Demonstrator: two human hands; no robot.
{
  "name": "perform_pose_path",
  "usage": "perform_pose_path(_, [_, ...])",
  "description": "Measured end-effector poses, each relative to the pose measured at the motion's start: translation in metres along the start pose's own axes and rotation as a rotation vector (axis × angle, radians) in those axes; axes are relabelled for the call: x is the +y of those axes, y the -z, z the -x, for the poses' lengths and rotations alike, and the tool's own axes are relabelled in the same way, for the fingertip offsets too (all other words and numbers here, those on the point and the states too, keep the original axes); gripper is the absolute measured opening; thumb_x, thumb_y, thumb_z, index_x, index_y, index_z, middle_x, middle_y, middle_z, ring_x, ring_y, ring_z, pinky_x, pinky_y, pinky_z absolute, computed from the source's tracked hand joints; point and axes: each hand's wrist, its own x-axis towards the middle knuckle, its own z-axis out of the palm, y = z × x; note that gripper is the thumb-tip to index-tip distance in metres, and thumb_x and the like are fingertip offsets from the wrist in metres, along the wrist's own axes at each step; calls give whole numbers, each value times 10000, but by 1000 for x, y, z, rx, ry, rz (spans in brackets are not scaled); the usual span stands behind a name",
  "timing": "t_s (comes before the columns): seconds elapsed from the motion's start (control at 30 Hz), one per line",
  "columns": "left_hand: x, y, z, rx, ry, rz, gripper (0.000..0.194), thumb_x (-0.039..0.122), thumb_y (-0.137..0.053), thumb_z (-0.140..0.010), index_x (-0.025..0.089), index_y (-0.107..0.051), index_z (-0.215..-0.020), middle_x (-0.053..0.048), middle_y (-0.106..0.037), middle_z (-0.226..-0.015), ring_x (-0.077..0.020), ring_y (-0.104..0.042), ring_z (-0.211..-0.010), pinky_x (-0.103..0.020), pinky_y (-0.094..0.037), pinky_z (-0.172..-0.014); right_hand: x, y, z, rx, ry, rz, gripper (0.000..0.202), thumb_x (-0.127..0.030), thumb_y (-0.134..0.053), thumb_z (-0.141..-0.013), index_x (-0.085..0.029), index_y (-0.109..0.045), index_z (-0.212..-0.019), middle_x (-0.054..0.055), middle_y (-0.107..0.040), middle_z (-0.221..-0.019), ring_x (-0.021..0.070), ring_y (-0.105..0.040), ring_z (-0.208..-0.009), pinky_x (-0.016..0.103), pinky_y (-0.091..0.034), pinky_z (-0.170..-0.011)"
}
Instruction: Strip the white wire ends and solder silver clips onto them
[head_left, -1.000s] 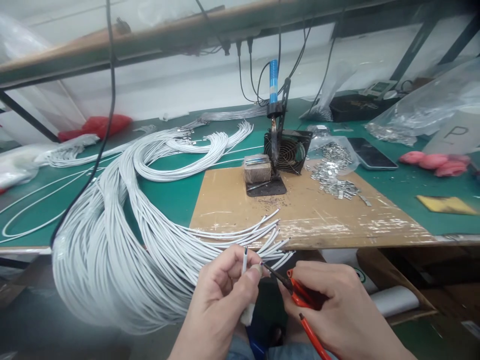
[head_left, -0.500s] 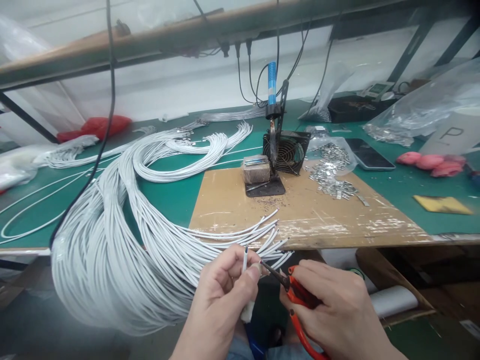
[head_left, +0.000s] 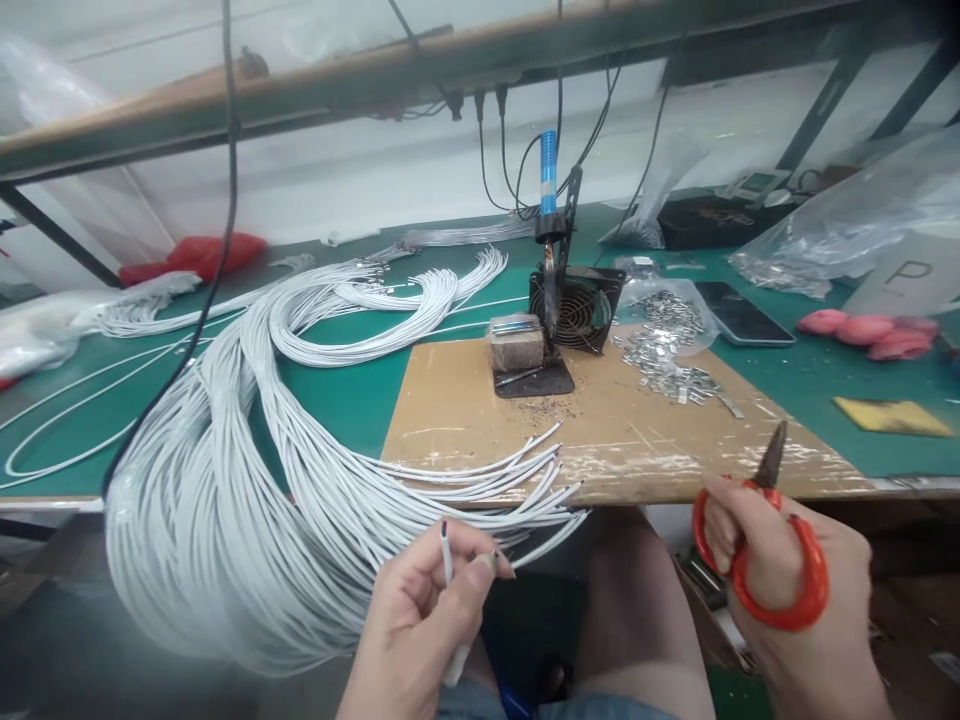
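Between the thumb and fingers of my left hand (head_left: 431, 610) is a white cable (head_left: 447, 555), its cut dark end pointing up. My right hand (head_left: 795, 580) is closed round the red-orange handles of a pair of scissors (head_left: 771, 455). Their dark blades are together and point up, over the front edge of the board, apart from the cable. A large bundle of white cables (head_left: 315, 430) spreads left of my left hand, its loose ends lying at the board's front edge.
A blue-handled soldering iron (head_left: 549, 175) stands upright by a small black fan (head_left: 581, 310) on a brown board (head_left: 450, 400). Small metal pieces (head_left: 671, 350) lie in a heap to the right. Farther right are a phone (head_left: 742, 315) and a yellow sponge (head_left: 892, 416).
My right hand has moved right with the scissors, away from my left hand, and the blades have swung upward. My left hand, still on the cable, has shifted slightly left and down.
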Motion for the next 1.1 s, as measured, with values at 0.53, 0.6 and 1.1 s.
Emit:
perform_pose_path(0.53, [7, -5, -3, -78, 51, 78, 285, 459, -795, -866, 180, -753, -824, 42, -515, -570, -56, -341, -477, -177, -228, -473, -25, -15, 27, -577, 119, 153, 429, -334, -494, -1034, -205, -302, -673, -26, -306, -665, 126, -279, -606, 286, -232, -539])
perform_pose_path(0.6, [7, -4, -5, -136, 46, 23, 274, 443, -745, -912, 182, -786, -842, 13, -587, -596, -73, -461, -509, -179, -326, -524, -26, -13, 26, -559, 99, 144, 435, -349, -491, -1038, -203, -319, -666, -25, -315, -659, 125, -289, -605, 280, -243, -540])
perform_pose_path(1.1, [5, -5, -10, -142, 50, 110, 274, 457, -760, -888, 189, -728, -937, 26, -560, -712, -71, -413, -515, -178, -320, -444, -33, -1, 16, -603, 39, 164, 501, -448, -582, -995, -216, -280, -669, -32, -327, -658, 131, -309, -604, 284, -255, -531])
